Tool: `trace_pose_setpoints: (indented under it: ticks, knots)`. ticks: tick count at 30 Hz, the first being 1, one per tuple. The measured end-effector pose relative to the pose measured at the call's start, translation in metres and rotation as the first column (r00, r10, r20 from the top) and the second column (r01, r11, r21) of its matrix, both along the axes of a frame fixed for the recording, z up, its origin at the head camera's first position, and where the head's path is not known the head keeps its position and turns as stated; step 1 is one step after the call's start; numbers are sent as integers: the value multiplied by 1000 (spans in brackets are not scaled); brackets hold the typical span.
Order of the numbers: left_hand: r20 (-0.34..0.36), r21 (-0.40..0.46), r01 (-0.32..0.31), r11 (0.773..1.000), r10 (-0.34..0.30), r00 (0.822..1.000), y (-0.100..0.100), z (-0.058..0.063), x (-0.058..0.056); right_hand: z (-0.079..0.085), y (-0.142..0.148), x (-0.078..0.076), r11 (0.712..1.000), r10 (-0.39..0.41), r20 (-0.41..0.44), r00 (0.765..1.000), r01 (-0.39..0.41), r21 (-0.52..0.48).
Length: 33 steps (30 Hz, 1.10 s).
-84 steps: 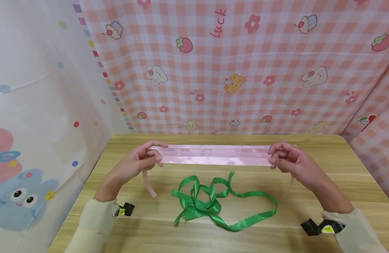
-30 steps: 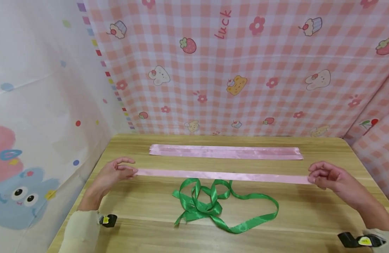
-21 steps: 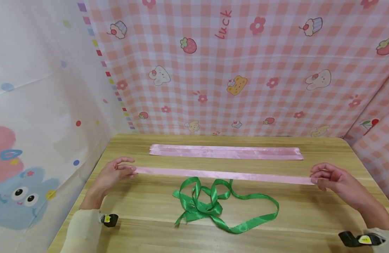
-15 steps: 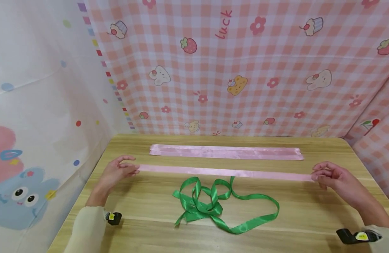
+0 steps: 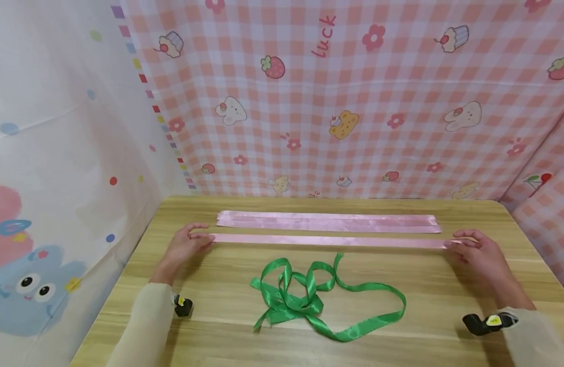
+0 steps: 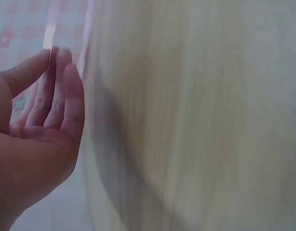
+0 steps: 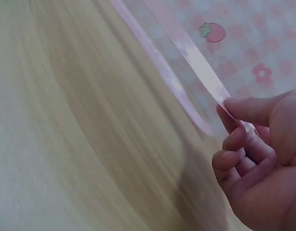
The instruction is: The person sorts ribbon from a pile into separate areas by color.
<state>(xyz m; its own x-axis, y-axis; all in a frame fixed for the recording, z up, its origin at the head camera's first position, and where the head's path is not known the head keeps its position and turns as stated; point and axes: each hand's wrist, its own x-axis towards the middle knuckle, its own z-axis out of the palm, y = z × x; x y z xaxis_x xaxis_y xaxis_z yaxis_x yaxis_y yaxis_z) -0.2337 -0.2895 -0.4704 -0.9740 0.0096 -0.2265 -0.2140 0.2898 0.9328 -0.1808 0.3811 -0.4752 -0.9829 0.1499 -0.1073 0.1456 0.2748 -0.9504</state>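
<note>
A narrow pink satin ribbon (image 5: 327,240) is stretched taut between both hands, just in front of other pink ribbon strips. My left hand (image 5: 185,248) pinches its left end between thumb and fingertips. At the other end, my right hand (image 5: 481,255) pinches it, with a short piece passing into the fingers, as the right wrist view shows. Above the tabletop, the held ribbon casts a shadow in that view. Behind it lie the pink ribbon strips (image 5: 327,222), flat and side by side, their edges overlapping or touching.
A loosely looped green satin ribbon (image 5: 291,300) lies on the wooden table (image 5: 217,331), nearer the front, with one long loop reaching right. A pink checked cloth (image 5: 300,102) hangs behind the table, and a white printed cloth (image 5: 71,127) hangs at the left.
Both hands first held the pink strips at the back and let them go there. They then took a single pink ribbon, now carried away from the front, closer to the strips and more level.
</note>
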Motion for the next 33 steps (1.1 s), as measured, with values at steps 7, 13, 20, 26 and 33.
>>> trace_pose_setpoints:
  ticks: [7, 13, 20, 26, 33]
  knots:
    - [-36, -50, -84, 995, 82, 996, 13, -7, -14, -9, -8, -11, 995, -96, -3, 995, 96, -39]
    - [-17, 25, -147, 989, 147, 989, 18, -12, -23, -13, -10, -19, 988, -156, 11, 988, 155, 5]
    - [-35, -11, -206, 978, 206, 978, 26, -12, -30, -19, -9, -27, 971, -221, 26, 975, 217, 98]
    - [-35, -2, -227, 974, 227, 973, 27, -15, -33, -23, -11, -33, 954, -265, 15, 964, 260, 148]
    - [-27, -40, -226, 973, 225, 974, 22, -16, -33, -26, -14, -35, 952, -283, -26, 959, 284, 116]
